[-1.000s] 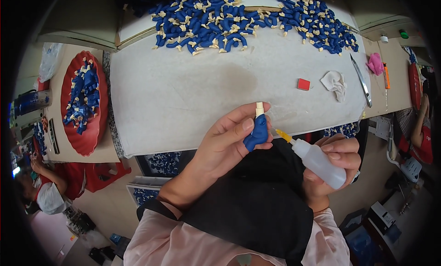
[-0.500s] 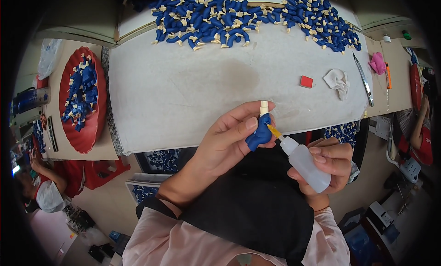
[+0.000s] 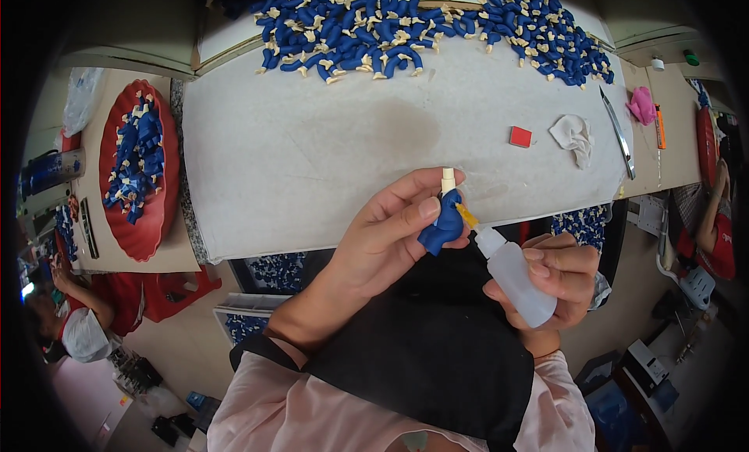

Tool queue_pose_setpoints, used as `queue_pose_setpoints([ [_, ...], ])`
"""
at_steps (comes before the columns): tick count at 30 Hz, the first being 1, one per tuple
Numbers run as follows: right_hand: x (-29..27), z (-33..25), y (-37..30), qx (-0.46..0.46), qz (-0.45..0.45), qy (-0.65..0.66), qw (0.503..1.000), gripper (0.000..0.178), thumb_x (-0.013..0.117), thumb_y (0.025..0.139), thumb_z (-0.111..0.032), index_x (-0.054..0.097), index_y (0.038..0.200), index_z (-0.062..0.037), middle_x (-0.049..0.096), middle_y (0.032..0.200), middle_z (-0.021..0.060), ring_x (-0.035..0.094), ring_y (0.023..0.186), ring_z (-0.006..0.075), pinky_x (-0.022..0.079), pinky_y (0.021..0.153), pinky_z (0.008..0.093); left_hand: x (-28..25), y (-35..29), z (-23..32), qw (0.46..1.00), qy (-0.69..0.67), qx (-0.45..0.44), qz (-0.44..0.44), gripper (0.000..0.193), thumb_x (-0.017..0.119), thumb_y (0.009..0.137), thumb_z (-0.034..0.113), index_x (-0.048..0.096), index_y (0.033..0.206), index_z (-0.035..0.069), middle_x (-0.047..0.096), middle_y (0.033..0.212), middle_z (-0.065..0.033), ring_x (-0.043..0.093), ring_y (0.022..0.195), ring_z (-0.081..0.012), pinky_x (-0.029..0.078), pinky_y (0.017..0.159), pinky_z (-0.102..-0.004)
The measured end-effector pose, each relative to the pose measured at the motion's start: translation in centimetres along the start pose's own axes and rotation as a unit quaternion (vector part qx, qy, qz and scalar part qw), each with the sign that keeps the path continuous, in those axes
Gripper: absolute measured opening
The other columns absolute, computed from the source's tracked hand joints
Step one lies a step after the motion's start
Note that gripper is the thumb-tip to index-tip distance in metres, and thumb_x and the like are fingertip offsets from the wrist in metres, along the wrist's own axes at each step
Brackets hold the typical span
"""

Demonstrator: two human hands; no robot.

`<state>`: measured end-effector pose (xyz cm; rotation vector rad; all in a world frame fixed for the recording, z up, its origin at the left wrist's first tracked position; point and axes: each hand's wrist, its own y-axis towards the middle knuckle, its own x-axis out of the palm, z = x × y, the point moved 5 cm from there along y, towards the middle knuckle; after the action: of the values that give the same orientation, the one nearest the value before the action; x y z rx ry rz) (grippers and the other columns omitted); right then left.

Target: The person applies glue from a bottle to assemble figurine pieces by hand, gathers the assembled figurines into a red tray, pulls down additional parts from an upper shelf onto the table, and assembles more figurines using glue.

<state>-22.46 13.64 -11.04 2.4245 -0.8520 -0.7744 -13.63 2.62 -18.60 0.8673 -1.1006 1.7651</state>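
Between the thumb and fingers of my left hand (image 3: 382,237) is a small blue figure body (image 3: 443,226) with a cream neck piece sticking up at its top. My right hand (image 3: 558,276) is closed round a white translucent squeeze bottle (image 3: 521,284), tilted up toward the figure. The bottle's narrow amber nozzle (image 3: 467,215) is at the figure's right side near the shoulder; whether it touches cannot be made out. Both hands are above the near edge of the paper-covered table (image 3: 312,155).
Piles of blue arm pieces with cream hands (image 3: 343,30) lie along the far side. A red scalloped tray (image 3: 168,194) of blue parts stands left. On the right are a small red block (image 3: 520,137), a crumpled white cloth (image 3: 576,140) and metal tweezers (image 3: 616,132). A co-worker (image 3: 86,319) sits far left.
The bottle has shifted slightly left, and its nozzle now points a little more upright beside the figure. The blue figure has turned slightly in my left fingers.
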Motion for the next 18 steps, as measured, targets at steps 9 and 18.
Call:
queue_pose_setpoints([
  [9,0.05,-0.05,0.05,-0.015,-0.006,-0.007,1.0,0.046,0.078,0.055,-0.008,0.048,0.089,-0.0042,0.045,0.081,0.0088,0.05,0.061,0.0147,0.044,0.051,0.0248,0.1,0.0,0.2,1.0,0.006,0.009,-0.005,0.034,0.05,0.082,0.015,0.042,0.113,0.003,0.05,0.097,-0.0125,0.053,0.081,-0.0148,0.045,0.068,-0.0248],
  [18,0.15,-0.27,0.08,-0.032,-0.03,-0.036,0.998,0.044,0.077,0.057,-0.009,0.048,0.09,-0.0029,0.044,0.081,0.009,0.051,0.06,0.0146,0.045,0.051,0.0247,0.22,-0.34,0.98,0.987,0.118,0.094,0.054,0.03,0.051,0.082,0.013,0.044,0.11,0.004,0.05,0.098,-0.01,0.052,0.087,-0.0155,0.045,0.074,-0.0272],
])
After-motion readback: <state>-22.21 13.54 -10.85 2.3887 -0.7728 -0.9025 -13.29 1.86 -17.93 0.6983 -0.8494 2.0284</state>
